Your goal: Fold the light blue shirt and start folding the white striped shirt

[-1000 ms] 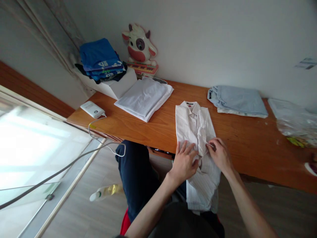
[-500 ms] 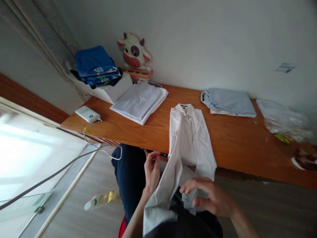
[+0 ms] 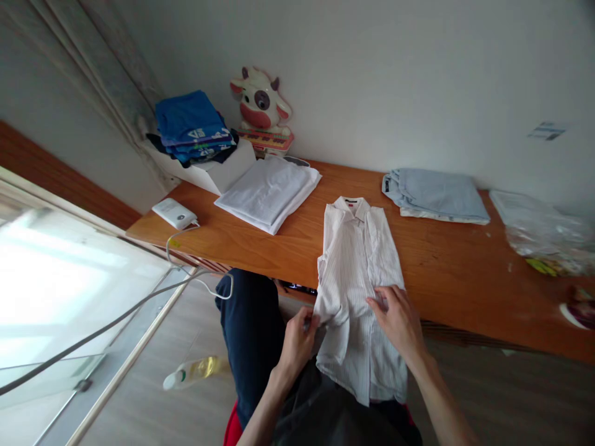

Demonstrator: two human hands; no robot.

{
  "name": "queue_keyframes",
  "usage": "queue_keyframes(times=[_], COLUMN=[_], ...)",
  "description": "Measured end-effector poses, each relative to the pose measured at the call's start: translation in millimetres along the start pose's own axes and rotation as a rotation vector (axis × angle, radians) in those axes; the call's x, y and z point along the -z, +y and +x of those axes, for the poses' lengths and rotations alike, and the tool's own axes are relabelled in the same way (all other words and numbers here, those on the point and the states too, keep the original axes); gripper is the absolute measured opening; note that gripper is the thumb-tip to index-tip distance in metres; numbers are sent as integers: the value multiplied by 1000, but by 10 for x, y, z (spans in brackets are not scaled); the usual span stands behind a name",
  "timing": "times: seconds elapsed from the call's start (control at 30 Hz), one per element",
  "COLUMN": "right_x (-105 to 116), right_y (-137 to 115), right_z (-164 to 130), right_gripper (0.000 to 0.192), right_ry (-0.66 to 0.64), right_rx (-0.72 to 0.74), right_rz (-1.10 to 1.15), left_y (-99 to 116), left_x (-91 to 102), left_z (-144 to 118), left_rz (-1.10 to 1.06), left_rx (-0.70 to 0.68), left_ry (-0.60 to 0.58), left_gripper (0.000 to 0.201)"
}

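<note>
A light striped button-up shirt (image 3: 356, 260) lies front up, its collar on the wooden table and its lower part hanging over the front edge toward my lap. At the shirt's left edge, my left hand (image 3: 300, 337) is closed in a pinch on the fabric. My right hand (image 3: 400, 322) rests on the shirt's right front, thumb and forefinger apart, touching the cloth. The left sleeve is folded in across the lower front. The right sleeve's end is hard to make out.
Folded white cloth (image 3: 269, 192) and a blue clothes stack (image 3: 195, 127) on a white box (image 3: 227, 170) lie left. Folded light-blue clothes (image 3: 437, 195) and plastic bags (image 3: 543, 226) are right. A white power bank (image 3: 175, 214) trails a cable. A bottle (image 3: 195, 371) lies on the floor.
The left sleeve, which hung down over my lap, now lies folded in on the shirt. My left hand has taken the shirt's edge; my right hand moved up onto the front.
</note>
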State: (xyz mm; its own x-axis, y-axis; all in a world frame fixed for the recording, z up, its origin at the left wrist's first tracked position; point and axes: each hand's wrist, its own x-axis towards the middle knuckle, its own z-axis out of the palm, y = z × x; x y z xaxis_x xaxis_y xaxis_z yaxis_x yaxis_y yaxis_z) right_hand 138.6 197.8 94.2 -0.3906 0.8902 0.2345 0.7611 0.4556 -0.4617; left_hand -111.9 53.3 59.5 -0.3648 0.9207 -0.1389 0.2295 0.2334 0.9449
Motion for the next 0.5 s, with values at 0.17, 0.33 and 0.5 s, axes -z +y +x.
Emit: queue_keyframes(times=[0.17,0.33,0.5], right_x=[25,81,134], right_y=[137,246,307], right_z=[84,147,192], right_gripper=[24,23,20], right_ry=[-86,-174,-259], right_rx=[6,2,-36], right_rz=[43,102,167], left_y=[454,1003,1387], left_x=[-150,16,1127], left_z=[-185,258,1602], left_rz=[-380,-675,-498], left_rx=[22,52,-182], left_ry=[-194,-211,131], left_gripper=[29,51,27])
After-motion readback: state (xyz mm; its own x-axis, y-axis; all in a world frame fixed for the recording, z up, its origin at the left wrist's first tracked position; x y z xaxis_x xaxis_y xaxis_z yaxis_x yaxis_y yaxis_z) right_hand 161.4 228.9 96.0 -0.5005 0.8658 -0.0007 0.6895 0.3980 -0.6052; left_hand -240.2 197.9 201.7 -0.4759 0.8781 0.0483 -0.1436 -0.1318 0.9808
